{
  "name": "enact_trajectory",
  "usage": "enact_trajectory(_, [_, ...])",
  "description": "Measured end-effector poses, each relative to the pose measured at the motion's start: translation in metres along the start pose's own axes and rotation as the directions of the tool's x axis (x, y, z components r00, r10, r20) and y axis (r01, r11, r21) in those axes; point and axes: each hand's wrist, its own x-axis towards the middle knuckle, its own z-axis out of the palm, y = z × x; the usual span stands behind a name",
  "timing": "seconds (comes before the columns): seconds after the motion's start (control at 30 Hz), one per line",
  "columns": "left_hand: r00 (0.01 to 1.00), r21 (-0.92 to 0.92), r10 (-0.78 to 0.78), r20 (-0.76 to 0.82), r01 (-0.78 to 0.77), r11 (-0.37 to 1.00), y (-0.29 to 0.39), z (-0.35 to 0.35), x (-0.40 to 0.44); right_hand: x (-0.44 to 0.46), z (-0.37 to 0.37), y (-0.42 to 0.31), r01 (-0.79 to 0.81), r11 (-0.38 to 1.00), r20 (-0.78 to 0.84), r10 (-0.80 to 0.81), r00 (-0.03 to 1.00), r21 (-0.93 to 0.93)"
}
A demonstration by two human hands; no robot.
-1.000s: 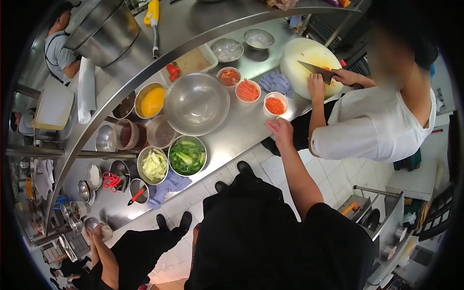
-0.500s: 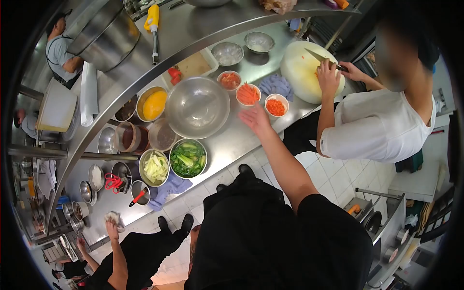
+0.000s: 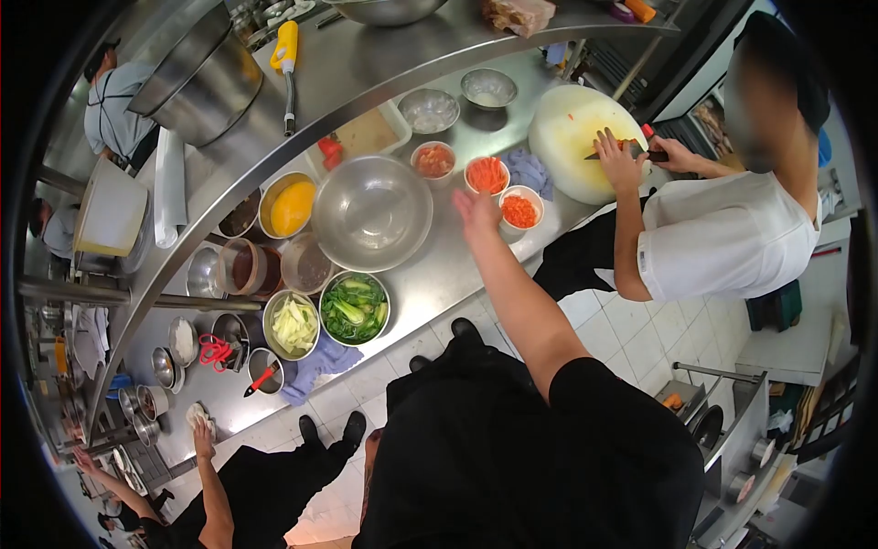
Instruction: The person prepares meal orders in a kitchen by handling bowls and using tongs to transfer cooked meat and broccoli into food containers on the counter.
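Observation:
My right hand (image 3: 477, 216) reaches over the steel counter, holding nothing, with its fingers stretched out. Its fingertips are at the near side of a white bowl of carrot strips (image 3: 487, 175); I cannot tell whether they touch it. Close to the hand's right is a white bowl of finely diced carrot (image 3: 520, 209). A small bowl of chopped red food (image 3: 433, 160) stands just beyond, and a wide steel bowl (image 3: 372, 213) is to the left. A sliver of skin beside my black clothing, likely my left hand (image 3: 371, 446), shows low in view; its fingers are hidden.
A co-worker on the right cuts with a knife on a round white board (image 3: 572, 174). Another on the left wipes the counter with a cloth (image 3: 199, 419). Bowls of leafy greens (image 3: 355, 308), pale cut vegetables (image 3: 292, 325) and yellow liquid (image 3: 291, 210) stand near the overhead shelf (image 3: 366, 64).
My right hand has moved slightly, and the carrot-strip bowl has shifted right, closer to the blue cloth. The co-worker's knife has turned and lies lower over the board.

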Motion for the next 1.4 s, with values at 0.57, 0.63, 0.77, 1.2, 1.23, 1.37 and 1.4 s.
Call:
enact_trajectory(0.57, [0.999,0.017,-0.027,-0.029,0.028,0.999,0.018,-0.02,-0.011,0.013,0.049,0.007,0.145,0.641,0.132,-0.068,0.989,-0.753])
enact_trajectory(0.63, [0.999,0.021,-0.027,-0.037,0.028,0.999,0.016,-0.022,-0.01,0.006,0.036,0.008,0.133,0.7,0.125,-0.063,0.99,-0.702])
enact_trajectory(0.77, [0.998,0.028,-0.024,-0.057,0.026,0.999,0.013,-0.019,-0.012,-0.013,0.01,0.004,0.142,0.623,0.158,-0.03,0.987,-0.769])
enact_trajectory(1.2, [0.998,0.319,-0.004,-0.07,0.026,0.947,-0.008,-0.012,-0.072,-0.073,-0.119,-0.047,0.476,0.08,0.429,-0.322,0.844,-0.876])
enact_trajectory(1.23, [0.998,0.445,0.02,-0.056,0.007,0.896,-0.005,-0.009,-0.088,-0.081,-0.119,-0.054,0.569,-0.03,0.54,-0.362,0.76,-0.821])
enact_trajectory(1.37, [0.967,0.975,0.231,0.107,-0.148,0.167,0.028,0.007,-0.156,-0.081,-0.113,-0.059,0.46,0.031,0.435,-0.279,0.856,-0.887])
enact_trajectory(1.4, [0.952,0.983,0.269,0.148,-0.111,-0.145,0.041,0.011,-0.169,-0.079,-0.109,-0.057,0.458,0.032,0.431,-0.285,0.856,-0.888])
